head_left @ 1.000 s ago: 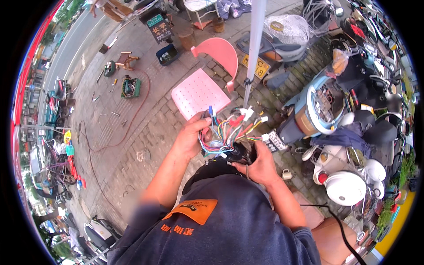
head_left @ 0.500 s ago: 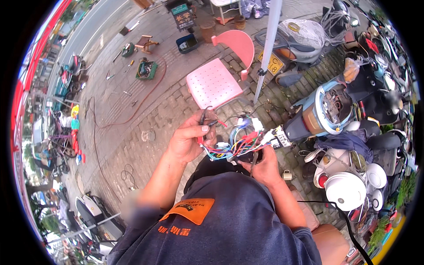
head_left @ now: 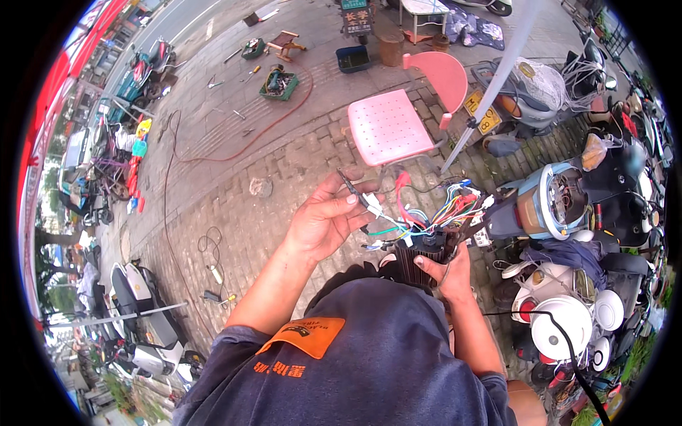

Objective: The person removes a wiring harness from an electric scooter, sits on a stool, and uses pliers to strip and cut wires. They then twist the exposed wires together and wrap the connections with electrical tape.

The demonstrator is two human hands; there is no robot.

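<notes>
My left hand (head_left: 323,216) pinches a slim dark piece (head_left: 348,182) between thumb and fingers; its kind is hard to make out. Its lower end meets a white plug connector (head_left: 373,205) on a wire. My right hand (head_left: 449,274) is closed around a black, ribbed motor controller (head_left: 418,261), held upright in front of my body. From its top fans out a bundle of coloured wires (head_left: 455,206) with several small plugs. A thick pink-red lead (head_left: 403,193) stands up from the bundle. My right fingers are partly hidden behind the controller.
A pink chair (head_left: 391,128) stands ahead, beside a slanting metal pole (head_left: 494,96). At the right are a partly stripped blue scooter (head_left: 536,202) and piled parts with a white round lid (head_left: 561,326). Green tool baskets (head_left: 279,86) and a hose (head_left: 273,145) lie far left.
The view has swung left, so the surroundings sit further right. The controller has come into sight below the wires. In the left hand, a white connector now shows at the dark piece's end.
</notes>
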